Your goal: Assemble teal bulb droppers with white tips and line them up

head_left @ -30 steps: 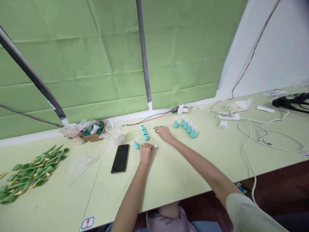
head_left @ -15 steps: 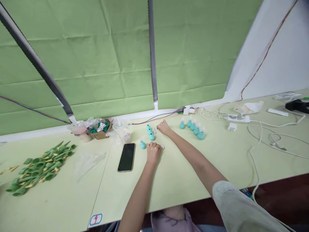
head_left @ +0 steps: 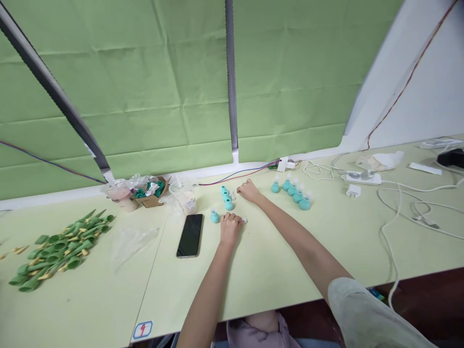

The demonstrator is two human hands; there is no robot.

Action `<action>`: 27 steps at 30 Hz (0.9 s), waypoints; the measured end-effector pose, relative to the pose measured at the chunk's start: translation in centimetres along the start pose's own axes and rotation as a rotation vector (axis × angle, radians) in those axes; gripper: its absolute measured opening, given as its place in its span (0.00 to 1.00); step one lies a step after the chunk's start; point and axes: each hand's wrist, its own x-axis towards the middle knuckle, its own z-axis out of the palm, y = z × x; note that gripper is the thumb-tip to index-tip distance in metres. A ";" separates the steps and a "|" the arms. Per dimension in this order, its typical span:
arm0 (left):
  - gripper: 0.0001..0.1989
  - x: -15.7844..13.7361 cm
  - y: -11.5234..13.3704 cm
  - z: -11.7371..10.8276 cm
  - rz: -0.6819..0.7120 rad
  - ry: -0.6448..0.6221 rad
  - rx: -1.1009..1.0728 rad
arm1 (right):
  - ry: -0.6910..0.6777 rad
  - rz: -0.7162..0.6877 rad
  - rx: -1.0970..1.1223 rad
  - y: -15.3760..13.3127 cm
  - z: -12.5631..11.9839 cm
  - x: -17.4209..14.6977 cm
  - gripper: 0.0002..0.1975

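Note:
My left hand [head_left: 230, 229] rests on the table with its fingers closed on a small white piece [head_left: 244, 220] that sticks out to the right. Just left of it stands a turquoise round-bottomed bottle [head_left: 215, 217] with a clear whitish tip. Farther back, my right hand [head_left: 249, 191] has its fingers pinched together; whatever lies between them is too small to make out. Beside those fingertips are small white pieces [head_left: 232, 195] and a short row of open turquoise bottles [head_left: 228, 205]. To the right, several turquoise bottles with clear tips [head_left: 297, 195] stand in a slanting line.
A black phone [head_left: 190, 236] lies left of my left arm. Behind it are a plastic cup [head_left: 189, 202] and a small cardboard box [head_left: 154, 198]. Green tubular parts [head_left: 60, 253] are heaped at left. A power strip [head_left: 362, 178] and white cables [head_left: 389, 227] spread over the right side.
The view has shifted slightly, so things at right appear farther right. My right hand has barely moved beside the small white pieces. My left hand stays put with its white piece.

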 end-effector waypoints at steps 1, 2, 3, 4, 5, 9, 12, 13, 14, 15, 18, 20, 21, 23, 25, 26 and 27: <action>0.08 0.0 0.0 0.0 -0.003 -0.004 -0.003 | 0.012 -0.010 -0.007 0.1 -0.3 0.0 0.14; 0.08 0.0 0.1 -0.1 -0.007 -0.010 -0.007 | 0.022 -0.024 -0.015 0.3 -0.6 0.0 0.13; 0.08 0.0 0.1 -0.1 -0.011 -0.017 -0.013 | 0.029 -0.041 -0.024 0.4 -0.9 0.0 0.13; 0.09 0.0 0.1 -0.2 -0.014 -0.023 -0.017 | 0.033 -0.060 -0.037 0.5 -1.1 0.1 0.11; 0.09 0.1 0.2 -0.2 -0.017 -0.028 -0.020 | 0.034 -0.078 -0.051 0.6 -1.3 0.1 0.09; 0.09 0.1 0.2 -0.3 -0.023 -0.034 -0.026 | 0.031 -0.108 -0.117 0.6 -1.2 0.3 0.09; 0.08 0.1 0.2 -0.3 -0.029 -0.036 -0.031 | 0.032 -0.100 -0.146 0.3 -0.6 0.4 0.11; 0.08 0.1 0.2 -0.3 -0.030 -0.036 -0.031 | 0.032 -0.097 -0.150 0.2 -0.4 0.5 0.10; 0.08 0.1 0.2 -0.3 -0.030 -0.035 -0.031 | 0.031 -0.095 -0.152 0.2 -0.2 0.5 0.10; 0.08 0.0 0.2 -0.3 -0.030 -0.033 -0.029 | 0.031 -0.093 -0.152 0.2 -0.1 0.5 0.10; 0.08 0.1 0.2 -0.4 -0.024 -0.028 -0.029 | 0.031 -0.090 -0.145 0.2 -0.1 0.5 0.09; 0.09 0.1 0.2 -0.4 -0.024 -0.025 -0.043 | 0.031 -0.095 -0.138 0.3 -0.7 0.3 0.09; 0.09 0.1 0.2 -0.5 -0.027 -0.021 -0.056 | 0.035 -0.100 -0.130 0.3 -1.1 0.2 0.09; 0.09 0.1 0.2 -0.6 -0.047 -0.008 -0.086 | 0.085 -0.104 -0.066 0.4 -2.3 -0.3 0.08; 0.09 0.2 0.2 -0.7 -0.079 0.016 -0.112 | 0.188 -0.088 0.080 0.4 -3.4 -1.3 0.10; 0.09 0.2 0.2 -0.7 -0.095 0.031 -0.123 | 0.236 -0.074 0.179 0.4 -3.8 -2.0 0.10; 0.09 0.2 0.1 -0.8 -0.110 0.047 -0.130 | 0.258 -0.068 0.287 0.2 -4.1 -2.8 0.11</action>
